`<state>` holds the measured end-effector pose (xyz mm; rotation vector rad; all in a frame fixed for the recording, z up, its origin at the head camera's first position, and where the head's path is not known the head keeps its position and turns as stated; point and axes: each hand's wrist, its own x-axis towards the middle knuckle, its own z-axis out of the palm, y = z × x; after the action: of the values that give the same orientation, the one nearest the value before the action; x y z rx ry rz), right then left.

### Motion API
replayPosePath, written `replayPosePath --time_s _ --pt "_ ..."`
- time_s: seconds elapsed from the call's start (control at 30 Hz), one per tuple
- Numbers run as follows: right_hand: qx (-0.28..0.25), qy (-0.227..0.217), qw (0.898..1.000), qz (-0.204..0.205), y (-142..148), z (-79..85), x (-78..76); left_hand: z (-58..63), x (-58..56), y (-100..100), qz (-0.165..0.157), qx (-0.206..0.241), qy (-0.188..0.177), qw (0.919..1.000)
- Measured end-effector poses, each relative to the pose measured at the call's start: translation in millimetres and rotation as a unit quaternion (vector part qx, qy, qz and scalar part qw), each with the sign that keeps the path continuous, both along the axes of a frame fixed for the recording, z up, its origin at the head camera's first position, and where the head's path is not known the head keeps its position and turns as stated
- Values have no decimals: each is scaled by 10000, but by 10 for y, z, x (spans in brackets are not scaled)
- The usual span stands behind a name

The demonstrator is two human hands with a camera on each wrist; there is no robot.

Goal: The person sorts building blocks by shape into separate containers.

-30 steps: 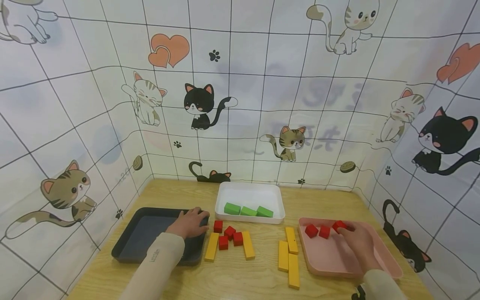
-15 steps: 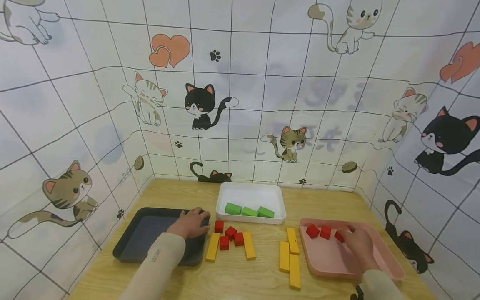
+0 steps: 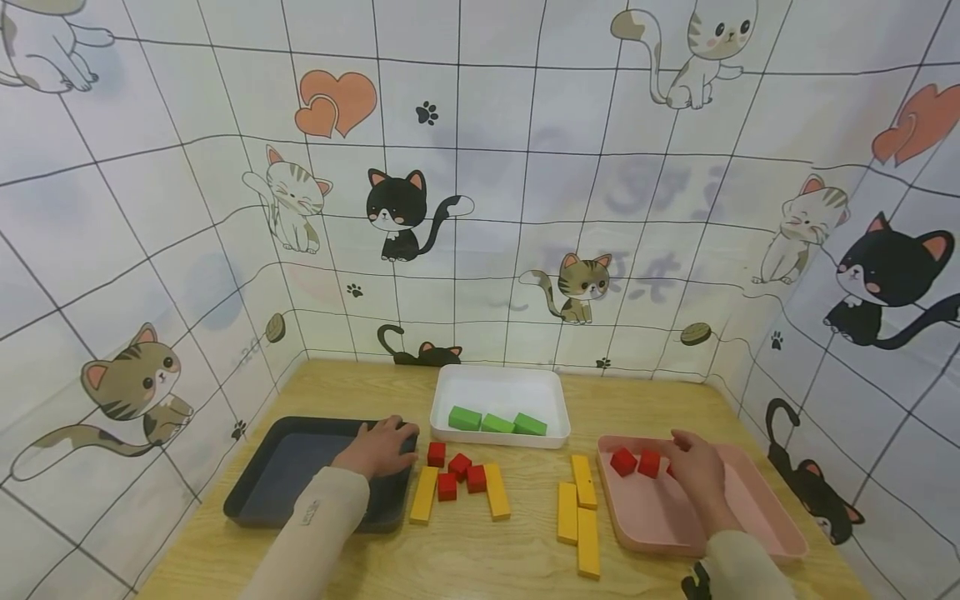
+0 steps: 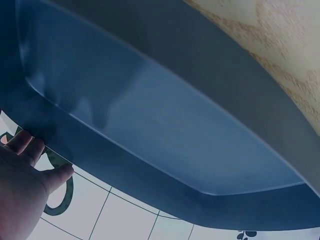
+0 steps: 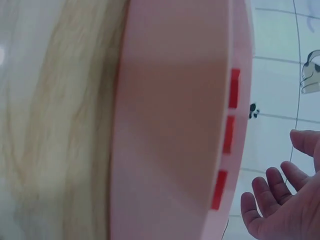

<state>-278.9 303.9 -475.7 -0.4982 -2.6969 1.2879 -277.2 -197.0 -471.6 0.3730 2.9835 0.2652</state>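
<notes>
My left hand (image 3: 381,448) rests with relaxed fingers at the right rim of a dark grey tray (image 3: 300,475); in the left wrist view its fingertips (image 4: 20,142) lie at the tray's edge. Over the pink tray (image 3: 757,521) on the right hovers my right hand (image 3: 697,479), fingers spread and nothing between them. Two red cubes, one at the left (image 3: 623,462) and one beside it (image 3: 649,462), sit along that tray's far side. A third red cube (image 5: 218,190) shows past the rim in the right wrist view; my hand mostly covers it in the head view.
Several red cubes (image 3: 447,487) lie between two yellow blocks (image 3: 423,495) mid-table. Three more yellow blocks (image 3: 588,542) lie left of the pink tray. At the back, a white tray (image 3: 502,385) holds three green blocks (image 3: 497,423). Cat-patterned cloth (image 3: 487,208) surrounds the table.
My right hand set a red cube down in the pink tray beside the other two, let go, and moved left and slightly up. The left hand stayed at the dark tray.
</notes>
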Motion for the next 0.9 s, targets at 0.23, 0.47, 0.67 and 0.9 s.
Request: replayPosePath --time_s 0.23,0.47,0.67,0.9 --pt "-177 133 9993 313 -237 119 -11 -1 5 6 22 -47 21 10000" --pt "-534 255 9969 527 -586 214 -31 -15 -6 -6 -9 26 9 10000" --pt "-702 396 9938 772 -863 235 -46 -32 -23 -26 -23 80 -9 10000" --pt "-964 232 9896 1038 -1226 255 -53 -46 -36 -29 -28 95 -21 9999"
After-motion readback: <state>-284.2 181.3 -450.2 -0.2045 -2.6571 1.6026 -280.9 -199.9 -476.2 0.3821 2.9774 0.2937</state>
